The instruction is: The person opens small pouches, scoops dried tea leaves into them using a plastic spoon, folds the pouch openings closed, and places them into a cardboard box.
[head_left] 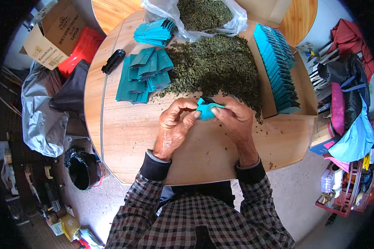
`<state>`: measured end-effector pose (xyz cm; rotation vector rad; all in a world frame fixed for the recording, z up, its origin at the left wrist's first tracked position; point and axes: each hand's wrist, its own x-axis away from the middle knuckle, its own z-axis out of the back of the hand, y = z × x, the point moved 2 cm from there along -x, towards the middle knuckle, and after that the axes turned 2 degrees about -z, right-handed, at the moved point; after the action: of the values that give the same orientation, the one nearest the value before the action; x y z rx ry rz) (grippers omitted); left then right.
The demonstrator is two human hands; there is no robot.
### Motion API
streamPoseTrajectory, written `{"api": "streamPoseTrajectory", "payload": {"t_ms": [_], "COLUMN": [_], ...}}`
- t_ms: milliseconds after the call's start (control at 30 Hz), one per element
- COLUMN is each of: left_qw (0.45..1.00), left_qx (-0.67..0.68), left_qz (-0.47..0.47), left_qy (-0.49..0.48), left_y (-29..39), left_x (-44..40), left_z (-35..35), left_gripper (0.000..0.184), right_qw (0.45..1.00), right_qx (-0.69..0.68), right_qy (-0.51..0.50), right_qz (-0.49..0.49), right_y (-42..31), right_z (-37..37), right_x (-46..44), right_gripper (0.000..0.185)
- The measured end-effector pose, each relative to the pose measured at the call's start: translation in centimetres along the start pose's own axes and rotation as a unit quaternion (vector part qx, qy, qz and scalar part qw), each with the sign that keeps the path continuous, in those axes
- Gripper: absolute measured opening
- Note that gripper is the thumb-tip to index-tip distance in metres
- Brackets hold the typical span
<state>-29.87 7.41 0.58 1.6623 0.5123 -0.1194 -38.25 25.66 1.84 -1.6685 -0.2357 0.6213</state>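
Observation:
Between my two hands is a small teal packet, held over the near part of the wooden table. My left hand pinches its left side with thumb and fingers. On its right side, the thumb and fingers of my right hand close on it as well. Just beyond the hands spreads a heap of dark green dried leaves, like loose tea. Flat teal packets lie in a loose pile to the left, with a neater stack behind. Whether the held packet has anything inside is hidden.
At the right, a cardboard box holds a row of upright teal packets. A clear plastic bag of leaves stands at the back. A black stapler-like object rests near the left edge of the table. A black-lined bin stands on the floor.

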Motion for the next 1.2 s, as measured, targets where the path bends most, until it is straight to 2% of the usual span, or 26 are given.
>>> {"api": "streamPoseTrajectory", "payload": {"t_ms": [67,100,167,200,267,300,367,467,600,700,767,800,867,1000,1067,1100,1200], "left_qw": [0.998,0.998,0.998,0.998,0.998,0.998,0.995,0.992,0.993,0.994,0.991,0.991,0.992,0.993,0.997,0.997,0.999], "left_qx": [0.058,0.058,0.035,0.035,-0.048,-0.048,-0.043,-0.034,-0.035,0.004,-0.011,-0.01,-0.022,0.002,0.004,0.004,0.005], "left_qz": [0.007,0.007,0.042,0.042,0.009,0.009,0.069,0.1,0.08,0.084,0.081,0.082,0.064,0.081,0.026,0.026,0.027], "left_qy": [-0.005,-0.005,0.002,0.002,-0.049,-0.048,-0.064,-0.076,-0.081,-0.073,-0.107,-0.108,-0.109,-0.085,-0.074,-0.073,-0.04], "left_y": [-0.6,-0.3,0.2,0.0,-0.4,-0.2,0.2,0.0,-0.1,0.2,0.3,0.5,1.0,1.5,1.3,1.3,1.4], "left_x": [0.0,0.0,-0.1,-0.1,-0.1,-0.1,-0.2,-0.2,-0.2,-0.2,-0.2,-0.3,-0.5,-0.7,-0.8,-0.7,-0.8], "left_z": [0.0,-0.1,-0.4,-0.2,0.1,0.0,-0.3,-0.1,-0.1,-0.1,0.1,0.1,0.1,-0.2,-0.1,-0.1,0.1], "left_gripper": [0.033,0.033,0.047,0.047,0.053,0.053,0.051,0.047,0.044,0.041,0.044,0.044,0.039,0.034,0.028,0.028,0.018], "right_qw": [1.0,1.0,0.992,0.992,0.99,0.99,0.996,0.997,0.996,0.996,0.99,0.99,0.981,0.984,0.981,0.981,0.993], "right_qx": [-0.003,-0.002,0.082,0.082,0.122,0.122,0.089,0.072,0.082,0.088,0.119,0.12,0.141,0.131,0.151,0.15,0.103], "right_qy": [0.004,0.004,-0.017,-0.017,-0.018,-0.019,-0.029,-0.021,-0.022,-0.015,-0.023,-0.022,-0.018,-0.023,-0.022,-0.022,-0.01], "right_qz": [0.031,0.03,0.094,0.094,0.072,0.072,-0.009,-0.007,0.001,0.013,0.075,0.074,0.131,0.121,0.12,0.12,0.065], "right_y": [-0.3,-0.3,-0.6,-0.8,-1.6,-1.6,-1.3,-1.5,-1.3,-1.5,-1.5,-1.2,-0.9,-1.8,-1.6,-1.5,-1.4], "right_z": [-0.1,0.0,0.0,0.1,0.2,0.1,0.0,0.0,-0.2,-0.3,-0.2,-0.1,-0.1,-0.6,-0.6,-0.7,-1.0], "right_x": [0.0,0.0,-0.2,0.0,0.3,0.2,0.0,0.1,0.2,0.1,0.0,-0.1,-0.2,-0.1,-0.1,0.0,0.2], "right_gripper": [0.017,0.017,0.017,0.017,0.025,0.025,0.037,0.044,0.044,0.038,0.027,0.027,0.018,0.015,0.015,0.015,0.015]}}
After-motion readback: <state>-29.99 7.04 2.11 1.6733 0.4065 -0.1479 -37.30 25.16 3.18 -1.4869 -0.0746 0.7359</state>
